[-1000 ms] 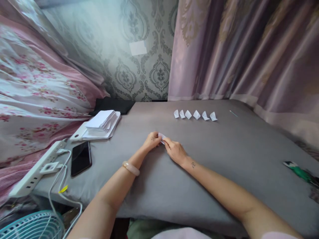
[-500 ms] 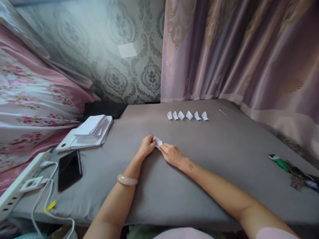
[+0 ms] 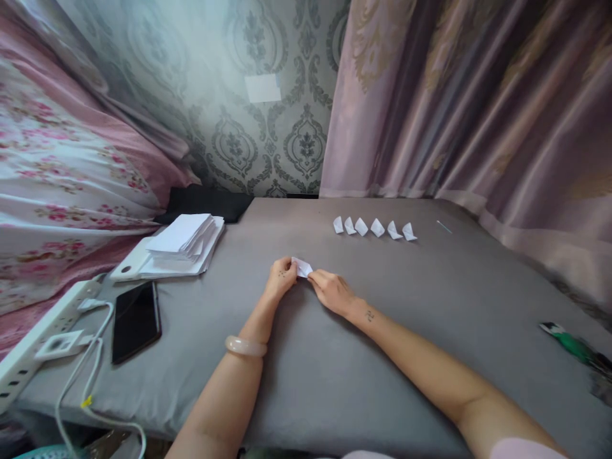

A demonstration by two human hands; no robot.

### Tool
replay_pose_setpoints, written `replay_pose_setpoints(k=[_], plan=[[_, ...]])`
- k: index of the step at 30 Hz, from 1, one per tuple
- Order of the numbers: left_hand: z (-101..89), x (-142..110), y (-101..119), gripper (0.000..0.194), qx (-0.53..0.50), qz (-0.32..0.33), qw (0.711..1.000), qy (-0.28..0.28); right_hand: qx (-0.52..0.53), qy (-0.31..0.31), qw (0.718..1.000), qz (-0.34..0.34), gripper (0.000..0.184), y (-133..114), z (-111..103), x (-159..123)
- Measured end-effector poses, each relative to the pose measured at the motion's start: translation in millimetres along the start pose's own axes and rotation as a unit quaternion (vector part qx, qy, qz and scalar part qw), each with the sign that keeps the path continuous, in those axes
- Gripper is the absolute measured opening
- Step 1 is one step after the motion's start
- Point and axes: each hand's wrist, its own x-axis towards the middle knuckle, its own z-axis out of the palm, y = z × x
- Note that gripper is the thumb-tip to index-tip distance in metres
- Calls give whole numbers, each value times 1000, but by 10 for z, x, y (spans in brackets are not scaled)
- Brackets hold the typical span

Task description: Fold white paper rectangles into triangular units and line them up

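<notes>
Between my hands is a small folded white paper (image 3: pixel 301 267), held just above or on the grey cloth. My left hand (image 3: pixel 281 278) pinches its left end, thumb and fingers closed. At the paper's right corner, my right hand (image 3: pixel 333 292) grips with its fingertips. Part of the paper is covered by the fingers. Farther back, several small folded paper boats (image 3: pixel 377 227) stand in a row.
A stack of white paper (image 3: pixel 184 237) lies at the left, behind a dark phone (image 3: pixel 136 322). A white power strip (image 3: pixel 48 335) with cables runs along the left edge. Keys with a green tag (image 3: pixel 571 344) lie far right; a thin white stick (image 3: pixel 444 226) rests behind.
The camera view has turned slightly left, so the boats and keys appear farther right. Both hands keep their hold on the folded paper, which now looks a little flatter and more angled.
</notes>
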Motion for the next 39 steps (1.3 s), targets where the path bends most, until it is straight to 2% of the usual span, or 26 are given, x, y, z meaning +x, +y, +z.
replay_pose_setpoints(k=[6,13,19,31,35,39], plan=[[-66,32,84,42,-163,-77,983,24,-42,13,993,106,32,96,-54,349],[-49,82,66,35,-141,-99,985,-1,-83,40,971,221,39,476,-69,892],[-45,99,75,27,-131,-96,987,-14,-96,42,961,254,40,690,-41,1142],[-32,110,60,23,-117,-85,989,-31,-90,30,960,264,38,785,-86,1252],[-32,102,63,22,-118,-82,989,-29,-87,47,960,261,41,711,-136,1155],[-41,86,85,18,-120,-77,990,-24,-74,70,960,260,43,506,-107,987]])
